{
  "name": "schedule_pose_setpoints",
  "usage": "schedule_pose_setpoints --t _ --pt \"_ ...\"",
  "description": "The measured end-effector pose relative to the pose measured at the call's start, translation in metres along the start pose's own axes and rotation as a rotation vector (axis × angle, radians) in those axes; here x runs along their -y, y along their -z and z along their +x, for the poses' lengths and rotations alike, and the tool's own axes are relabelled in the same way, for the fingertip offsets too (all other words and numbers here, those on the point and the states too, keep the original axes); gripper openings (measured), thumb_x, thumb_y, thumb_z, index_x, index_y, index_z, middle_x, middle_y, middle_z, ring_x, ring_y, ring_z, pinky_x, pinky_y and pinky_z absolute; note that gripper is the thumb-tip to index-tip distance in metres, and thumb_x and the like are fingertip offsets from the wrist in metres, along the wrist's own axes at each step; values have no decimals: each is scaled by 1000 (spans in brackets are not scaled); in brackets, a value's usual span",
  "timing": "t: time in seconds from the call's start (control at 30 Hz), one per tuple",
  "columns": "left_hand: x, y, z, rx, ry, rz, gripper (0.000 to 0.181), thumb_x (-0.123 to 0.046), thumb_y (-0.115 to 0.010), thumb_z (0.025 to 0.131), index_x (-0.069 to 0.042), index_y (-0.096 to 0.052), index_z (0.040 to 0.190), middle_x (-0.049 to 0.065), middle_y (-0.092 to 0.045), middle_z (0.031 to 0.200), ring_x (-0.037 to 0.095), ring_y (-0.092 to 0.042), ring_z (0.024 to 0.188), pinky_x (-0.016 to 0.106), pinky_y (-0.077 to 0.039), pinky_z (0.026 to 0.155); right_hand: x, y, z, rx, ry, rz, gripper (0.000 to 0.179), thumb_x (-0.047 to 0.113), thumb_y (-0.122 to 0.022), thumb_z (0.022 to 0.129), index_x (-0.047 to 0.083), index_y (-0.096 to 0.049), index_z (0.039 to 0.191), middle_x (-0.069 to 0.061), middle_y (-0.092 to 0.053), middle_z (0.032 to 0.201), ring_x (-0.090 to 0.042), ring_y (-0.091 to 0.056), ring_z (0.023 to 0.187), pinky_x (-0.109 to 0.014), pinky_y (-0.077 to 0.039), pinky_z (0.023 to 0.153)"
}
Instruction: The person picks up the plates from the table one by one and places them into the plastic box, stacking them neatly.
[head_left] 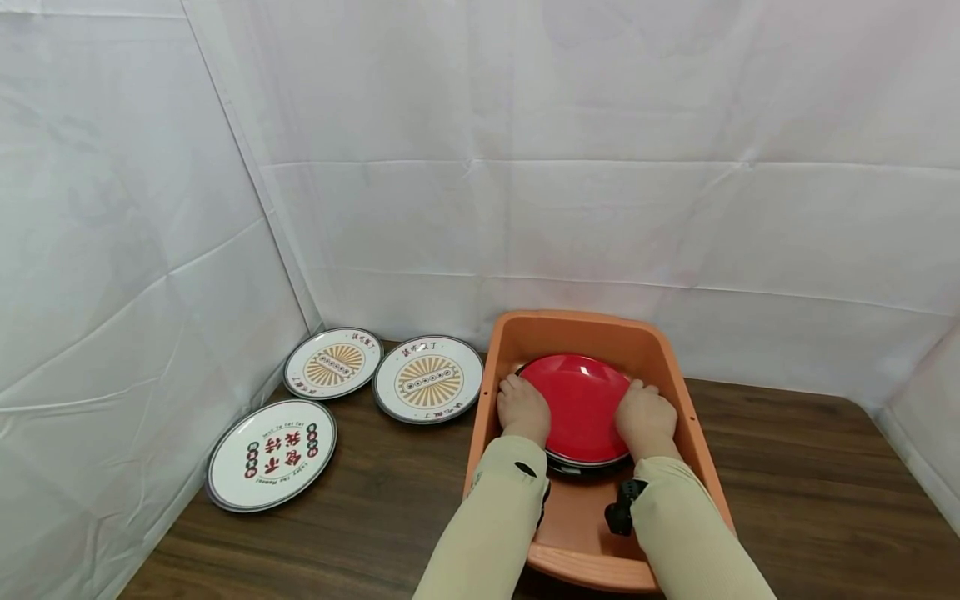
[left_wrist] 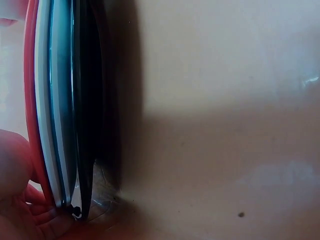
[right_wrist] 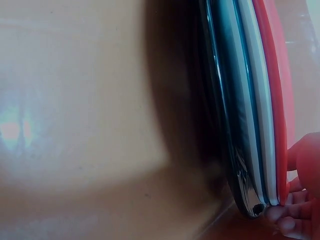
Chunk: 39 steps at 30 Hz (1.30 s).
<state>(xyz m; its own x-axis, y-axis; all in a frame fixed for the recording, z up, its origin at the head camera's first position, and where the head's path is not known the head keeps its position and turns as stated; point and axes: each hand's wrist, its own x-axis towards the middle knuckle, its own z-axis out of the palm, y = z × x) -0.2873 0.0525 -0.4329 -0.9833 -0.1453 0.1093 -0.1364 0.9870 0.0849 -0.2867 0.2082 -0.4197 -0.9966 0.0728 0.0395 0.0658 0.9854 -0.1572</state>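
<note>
A stack of round plates lies inside an orange plastic tub (head_left: 570,533), a glossy red plate (head_left: 576,408) on top. Under it the wrist views show white-edged plates (left_wrist: 42,90) and a black dish (right_wrist: 220,95) at the bottom. My left hand (head_left: 523,410) grips the stack at its left edge, thumb on the red rim and fingers curled round the side. Opposite, at the right edge, my right hand (head_left: 647,419) holds it the same way. In both wrist views the fingertips reach beneath the white rims, close by the black dish.
Left of the tub, three white patterned plates lie on the dark wooden table (head_left: 360,508): one beside the tub (head_left: 429,379), one farther left (head_left: 333,363), one nearer the front (head_left: 272,456). White cloth walls (head_left: 600,208) stand behind and at the sides.
</note>
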Motion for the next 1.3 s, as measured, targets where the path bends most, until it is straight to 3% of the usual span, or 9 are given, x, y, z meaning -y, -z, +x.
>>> schedule_pose_setpoints --t 0.5,0.63,0.77,0.87,1.03,1.17,1.23,1.3 --pt "-2 9 1 32 -41 52 31 -17 -37 99 -1 -58 117 12 -47 103 21 -42 92 27 -42 78 -2 8 1 11 -28 31 26 8 -46 93 -16 -42 103 -27 -47 84 -38 -55 69 -51 -50 64" --pt "-3 11 1 14 -45 41 31 -16 -38 99 0 -58 116 12 -47 102 21 -43 92 28 -43 78 -2 10 2 13 -39 55 28 9 -47 92 -16 -43 104 -28 -47 87 -39 -55 72 -52 -49 68" --pt "-4 15 1 4 -13 -20 37 -18 -37 99 3 -48 128 14 -47 106 22 -44 96 28 -43 80 -2 13 2 23 -52 85 29 10 -49 91 -16 -44 103 -28 -49 88 -39 -55 74 -52 -50 69" --pt "-6 20 3 44 14 -94 47 -22 -40 98 2 -36 138 16 -47 115 25 -44 104 30 -42 85 -2 16 4 25 -62 95 28 11 -52 90 -15 -48 98 -26 -51 85 -37 -55 72 -50 -51 67" --pt "-7 33 12 170 42 -205 73 -33 -55 90 0 -21 145 19 -45 129 30 -45 112 34 -44 87 2 24 8 50 -71 101 24 14 -52 90 -9 -57 87 -21 -57 78 -33 -57 68 -45 -51 59" --pt "-5 51 7 195 22 -323 77 -33 -56 89 0 -17 146 22 -35 141 35 -38 123 39 -44 90 9 36 3 79 -74 77 26 19 -50 92 -5 -58 86 -17 -58 75 -32 -58 67 -44 -49 55" --pt "1 72 1 150 -35 -391 71 -34 -53 91 0 -21 145 21 -30 144 35 -32 128 40 -41 94 14 52 -3 63 -49 73 30 23 -49 92 -5 -58 91 -20 -60 80 -35 -59 72 -47 -49 58" --pt "13 105 -7 60 -122 -458 64 -34 -50 94 0 -27 143 20 -32 143 35 -33 128 42 -38 97 19 79 -12 36 -5 116 38 29 -46 93 -7 -55 104 -24 -61 93 -40 -59 84 -51 -48 65"
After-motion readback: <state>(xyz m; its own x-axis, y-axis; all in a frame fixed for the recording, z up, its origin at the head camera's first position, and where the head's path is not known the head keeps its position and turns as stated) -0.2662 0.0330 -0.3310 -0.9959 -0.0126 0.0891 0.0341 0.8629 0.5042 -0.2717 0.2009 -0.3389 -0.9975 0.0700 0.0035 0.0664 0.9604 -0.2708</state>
